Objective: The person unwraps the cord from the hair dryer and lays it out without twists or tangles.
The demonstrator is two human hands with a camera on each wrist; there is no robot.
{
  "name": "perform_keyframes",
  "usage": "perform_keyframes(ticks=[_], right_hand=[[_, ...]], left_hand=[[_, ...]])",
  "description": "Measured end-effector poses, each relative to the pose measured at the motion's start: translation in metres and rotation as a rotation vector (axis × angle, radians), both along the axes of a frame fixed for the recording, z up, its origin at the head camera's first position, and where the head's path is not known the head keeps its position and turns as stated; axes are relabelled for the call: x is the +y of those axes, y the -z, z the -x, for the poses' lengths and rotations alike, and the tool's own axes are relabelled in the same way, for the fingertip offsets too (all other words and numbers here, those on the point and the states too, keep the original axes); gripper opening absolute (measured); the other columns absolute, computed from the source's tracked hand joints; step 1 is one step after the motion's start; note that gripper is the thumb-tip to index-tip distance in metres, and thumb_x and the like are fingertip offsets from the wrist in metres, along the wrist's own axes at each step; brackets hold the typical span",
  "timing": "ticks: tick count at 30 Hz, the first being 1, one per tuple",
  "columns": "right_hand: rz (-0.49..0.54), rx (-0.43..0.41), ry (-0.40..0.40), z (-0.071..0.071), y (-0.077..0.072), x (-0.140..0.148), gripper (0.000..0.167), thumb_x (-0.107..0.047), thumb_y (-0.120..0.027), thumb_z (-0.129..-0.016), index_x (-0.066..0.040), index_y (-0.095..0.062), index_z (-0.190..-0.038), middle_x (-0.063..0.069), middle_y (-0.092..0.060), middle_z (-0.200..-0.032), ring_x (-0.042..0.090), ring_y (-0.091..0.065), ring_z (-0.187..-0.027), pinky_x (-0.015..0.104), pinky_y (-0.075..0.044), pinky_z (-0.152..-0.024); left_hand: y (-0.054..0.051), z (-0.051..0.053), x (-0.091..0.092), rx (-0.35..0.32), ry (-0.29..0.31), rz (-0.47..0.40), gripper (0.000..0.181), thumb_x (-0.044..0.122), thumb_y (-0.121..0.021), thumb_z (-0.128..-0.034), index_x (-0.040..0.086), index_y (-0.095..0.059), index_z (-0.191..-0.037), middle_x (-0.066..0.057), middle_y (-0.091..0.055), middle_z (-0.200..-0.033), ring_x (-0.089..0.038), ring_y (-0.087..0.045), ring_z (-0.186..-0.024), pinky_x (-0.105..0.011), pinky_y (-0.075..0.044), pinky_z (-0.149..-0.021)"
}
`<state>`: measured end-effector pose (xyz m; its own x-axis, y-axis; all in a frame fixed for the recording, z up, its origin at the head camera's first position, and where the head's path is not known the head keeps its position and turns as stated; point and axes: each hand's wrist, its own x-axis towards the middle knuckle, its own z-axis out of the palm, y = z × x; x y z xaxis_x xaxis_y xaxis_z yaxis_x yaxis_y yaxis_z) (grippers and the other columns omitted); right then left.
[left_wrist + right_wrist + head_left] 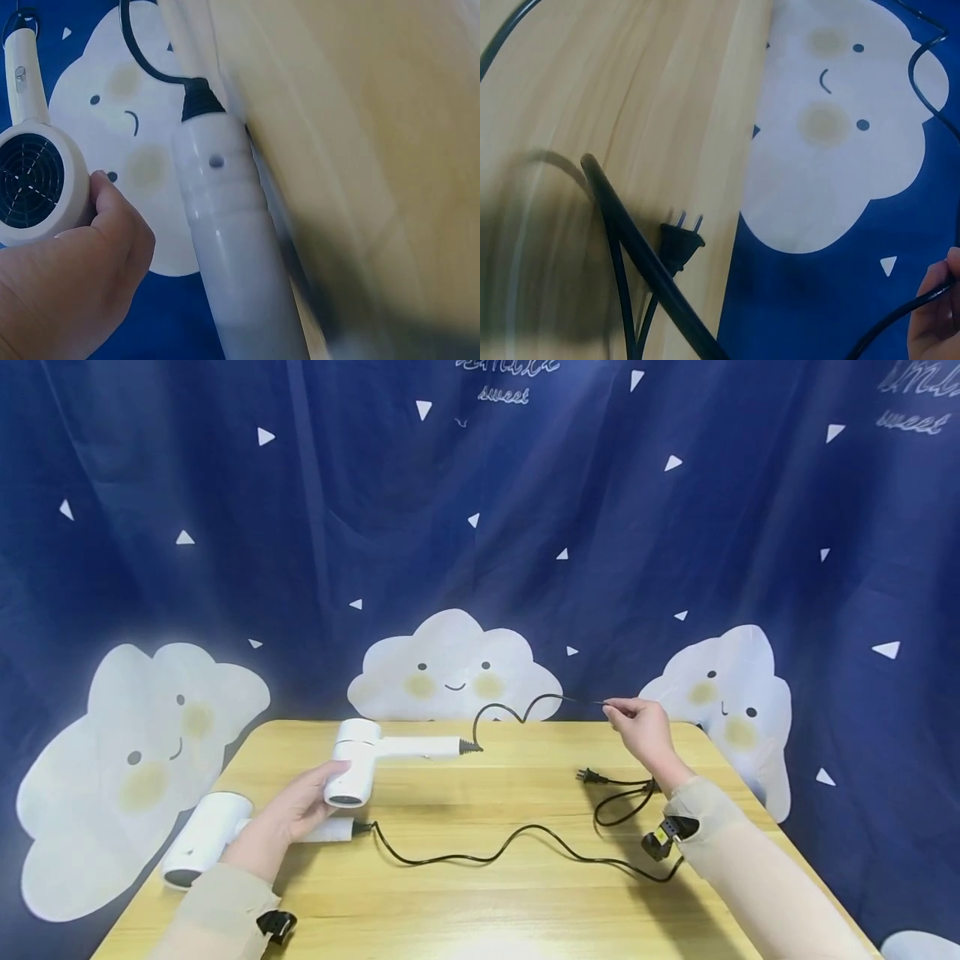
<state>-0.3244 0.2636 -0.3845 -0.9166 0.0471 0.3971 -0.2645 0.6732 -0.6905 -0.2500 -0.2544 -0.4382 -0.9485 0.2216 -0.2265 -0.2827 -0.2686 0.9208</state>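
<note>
My left hand (296,806) grips a white hair dryer (352,768) by its round body, above the table. The dryer's handle points right, and its grille (30,180) shows in the left wrist view. From that handle a black cord (502,706) rises in a wave to my right hand (643,733), whose thumb and fingers pinch it. A second white hair dryer (206,839) lies on the table at the left, partly hidden behind my left hand and forearm. Its handle (229,225) fills the middle of the left wrist view.
The second dryer's black cord (517,835) winds across the wooden table (465,910) and passes under my right forearm. A two-pin plug (590,776) with looped cord lies at the right; which dryer it belongs to I cannot tell. A blue cloud-print curtain (480,568) hangs behind.
</note>
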Motion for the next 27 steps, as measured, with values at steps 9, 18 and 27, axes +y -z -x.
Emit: perform_keyframes(ticks=[9,18,27], right_hand=[[-0.072,-0.020,-0.032,-0.002,0.011,0.009,0.026,-0.017,-0.064,-0.099,0.001,-0.073,-0.116,0.015,-0.075,-0.094,0.025,-0.070,-0.079,0.027,-0.054,-0.063],[-0.120,-0.011,-0.067,-0.006,0.014,0.013,0.024,-0.014,-0.064,-0.099,0.003,-0.073,-0.113,0.019,-0.074,-0.098,0.028,-0.070,-0.079,0.035,-0.056,-0.066],[-0.169,-0.018,-0.084,-0.011,0.022,0.020,0.021,-0.012,-0.066,-0.097,0.002,-0.075,-0.109,0.015,-0.072,-0.092,0.023,-0.068,-0.074,0.028,-0.051,-0.058]], left_hand=[[-0.006,-0.003,-0.015,-0.036,-0.017,-0.070,0.045,0.024,-0.052,-0.1031,-0.001,-0.032,-0.135,0.002,-0.063,-0.103,-0.010,-0.063,-0.095,-0.024,-0.053,-0.091],[-0.012,-0.005,-0.029,-0.087,-0.086,-0.131,0.040,0.026,-0.054,-0.1029,0.004,-0.034,-0.130,0.003,-0.065,-0.100,-0.009,-0.065,-0.093,-0.024,-0.054,-0.090],[-0.009,-0.002,-0.043,-0.099,-0.115,-0.152,0.039,0.028,-0.056,-0.1018,0.007,-0.035,-0.128,0.004,-0.066,-0.099,-0.009,-0.064,-0.093,-0.024,-0.053,-0.089]])
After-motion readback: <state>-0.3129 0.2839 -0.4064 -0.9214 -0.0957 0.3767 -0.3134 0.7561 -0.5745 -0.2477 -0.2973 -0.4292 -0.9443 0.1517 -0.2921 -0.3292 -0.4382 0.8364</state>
